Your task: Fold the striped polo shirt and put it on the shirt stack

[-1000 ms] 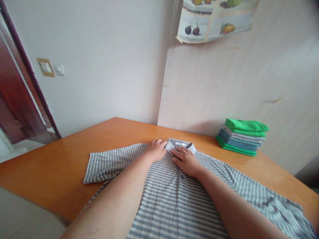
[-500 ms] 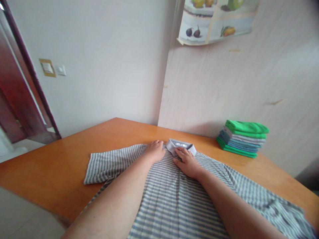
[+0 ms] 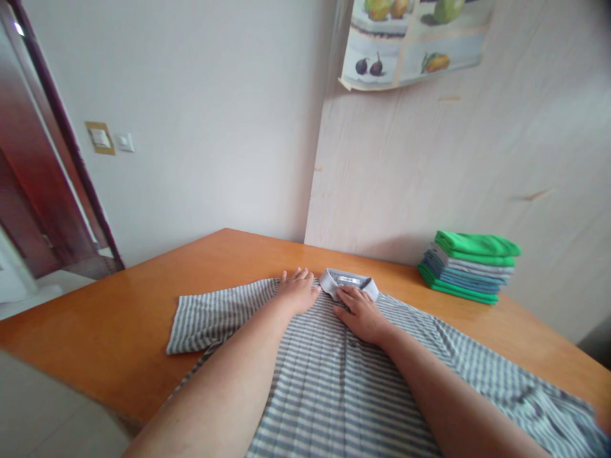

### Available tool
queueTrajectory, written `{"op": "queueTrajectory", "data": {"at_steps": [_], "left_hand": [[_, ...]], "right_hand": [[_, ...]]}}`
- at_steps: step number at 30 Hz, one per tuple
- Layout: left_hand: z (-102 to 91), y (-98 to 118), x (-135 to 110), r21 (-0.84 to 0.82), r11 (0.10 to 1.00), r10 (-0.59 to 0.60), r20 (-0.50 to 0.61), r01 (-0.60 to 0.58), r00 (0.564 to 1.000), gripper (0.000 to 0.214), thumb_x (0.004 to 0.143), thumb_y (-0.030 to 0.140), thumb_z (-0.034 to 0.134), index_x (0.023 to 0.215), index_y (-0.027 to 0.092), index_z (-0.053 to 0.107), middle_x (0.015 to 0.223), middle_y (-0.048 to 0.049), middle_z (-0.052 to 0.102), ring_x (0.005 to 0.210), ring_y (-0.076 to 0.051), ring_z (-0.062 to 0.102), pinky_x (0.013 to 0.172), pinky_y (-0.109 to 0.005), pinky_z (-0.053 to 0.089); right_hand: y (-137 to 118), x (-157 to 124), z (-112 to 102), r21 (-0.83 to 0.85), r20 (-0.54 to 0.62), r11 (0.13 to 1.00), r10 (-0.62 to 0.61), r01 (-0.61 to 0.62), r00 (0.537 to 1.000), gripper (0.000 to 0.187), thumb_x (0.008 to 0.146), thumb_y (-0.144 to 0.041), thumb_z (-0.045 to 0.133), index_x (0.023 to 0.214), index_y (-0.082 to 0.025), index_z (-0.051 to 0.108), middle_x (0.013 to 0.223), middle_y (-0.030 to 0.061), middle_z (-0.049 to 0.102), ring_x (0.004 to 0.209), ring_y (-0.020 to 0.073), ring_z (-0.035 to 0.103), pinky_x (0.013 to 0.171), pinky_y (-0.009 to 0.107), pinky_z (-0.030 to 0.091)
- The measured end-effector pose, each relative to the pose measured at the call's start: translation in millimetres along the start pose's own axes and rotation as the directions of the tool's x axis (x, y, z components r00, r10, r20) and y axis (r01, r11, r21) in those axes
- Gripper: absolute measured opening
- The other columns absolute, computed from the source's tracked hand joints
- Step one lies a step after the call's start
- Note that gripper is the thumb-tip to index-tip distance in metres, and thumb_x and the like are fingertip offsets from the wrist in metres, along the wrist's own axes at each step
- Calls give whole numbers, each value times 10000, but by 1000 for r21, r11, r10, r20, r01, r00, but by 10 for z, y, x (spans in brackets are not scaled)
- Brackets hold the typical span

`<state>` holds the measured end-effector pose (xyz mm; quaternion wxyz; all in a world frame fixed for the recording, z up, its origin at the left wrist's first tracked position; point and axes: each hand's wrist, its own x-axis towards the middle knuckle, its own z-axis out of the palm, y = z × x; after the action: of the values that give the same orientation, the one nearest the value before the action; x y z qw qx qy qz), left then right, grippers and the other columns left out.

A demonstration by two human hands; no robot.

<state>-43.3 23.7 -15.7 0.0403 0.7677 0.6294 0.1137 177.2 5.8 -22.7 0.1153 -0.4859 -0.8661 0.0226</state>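
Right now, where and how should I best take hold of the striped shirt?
Probably by both shoulders, pinched from above on either side of the collar: the striped shirt lies spread, front up, collar at the far end. Your left hand is over one shoulder; your right hand overlaps the collar.

From my remote view I see a grey-and-white striped polo shirt [image 3: 310, 381] spread front up on the bench [image 3: 224, 251], its pale grey collar [image 3: 329, 284] at the far end, framing a label [image 3: 351, 280]. The left-hand sleeve [image 3: 205, 321] extends sideways; the right-hand side [image 3: 539, 407] looks rumpled.
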Motion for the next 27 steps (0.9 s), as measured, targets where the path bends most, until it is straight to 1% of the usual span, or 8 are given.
{"op": "queueTrajectory", "data": {"at_steps": [3, 8, 10, 13, 16, 21, 25, 27], "left_hand": [[-14, 19, -22, -4, 1000, 12, 54, -12, 998, 655, 961, 593, 232, 1494, 232, 353, 1611, -109, 247, 1488, -300, 189, 1164, -616, 95], [-53, -18, -50, 16, 995, -103, 89, 102, 991, 868, 896, 735, 140, 1531, 163, 290, 1627, -154, 147, 1503, -330, 90, 1160, -630, 63], [-82, -59, -63, 25, 989, -147, 106, 146, 983, 913, 871, 770, 96, 1543, 176, 266, 1633, -140, 112, 1505, -334, 57, 1152, -648, 45], [-125, -126, -78, 35, 983, -185, 124, 182, 975, 933, 854, 786, 83, 1553, 188, 243, 1636, -128, 106, 1508, -319, 53, 1163, -623, 41], [-154, -177, -84, 55, 971, -236, 98, 231, 967, 924, 861, 768, 97, 1556, 174, 233, 1634, -136, 111, 1509, -311, 52, 1170, -608, 45], [-146, -244, -89, 83, 955, -291, 72, 285, 954, 923, 858, 763, 101, 1554, 174, 249, 1632, -129, 121, 1506, -328, 51, 1162, -634, 25], [-125, -269, -82, 102, 929, -362, 51, 356, 931, 929, 853, 769, 131, 1550, 170, 266, 1631, -139, 125, 1501, -358, 37, 1153, -657, 24], [-119, -240, -77, 115, 940, -325, 24, 320, 945, 890, 877, 735, 131, 1551, 169, 261, 1633, -133, 115, 1504, -346, 35, 1158, -648, 24]], "right_hand": [[18, 7, 23, 4, 2, 1000, 0, 0, 1000, 600, 970, -527, 364, 1458, -194, 469, 1516, 112, 419, 1417, 309, 309, 1168, 487, 209], [70, 24, 96, 19, 4, 1000, 11, -11, 1000, 630, 961, -558, 363, 1473, -201, 453, 1533, 99, 403, 1438, 322, 271, 1177, 505, 180], [79, 27, 111, 22, 3, 1000, 10, -10, 1000, 636, 961, -563, 357, 1478, -204, 447, 1540, 91, 396, 1441, 321, 268, 1181, 498, 174], [75, 27, 108, 19, 14, 1000, 12, -13, 1000, 646, 965, -571, 332, 1485, -202, 437, 1549, 80, 385, 1445, 322, 260, 1187, 493, 162], [61, 24, 95, 18, 26, 1000, 18, -18, 999, 653, 966, -578, 321, 1488, -201, 435, 1560, 79, 366, 1454, 332, 237, 1186, 504, 157], [42, 25, 86, 19, 38, 999, 27, -27, 999, 651, 965, -575, 330, 1496, -210, 420, 1567, 80, 354, 1461, 340, 220, 1185, 514, 148], [27, 26, 71, 24, 51, 999, 30, -31, 998, 662, 967, -572, 321, 1506, -196, 400, 1576, 83, 340, 1464, 338, 210, 1185, 521, 143], [16, 23, 57, 33, 57, 999, 27, -29, 998, 659, 968, -566, 322, 1508, -196, 396, 1576, 82, 339, 1465, 334, 208, 1184, 525, 144]]}}
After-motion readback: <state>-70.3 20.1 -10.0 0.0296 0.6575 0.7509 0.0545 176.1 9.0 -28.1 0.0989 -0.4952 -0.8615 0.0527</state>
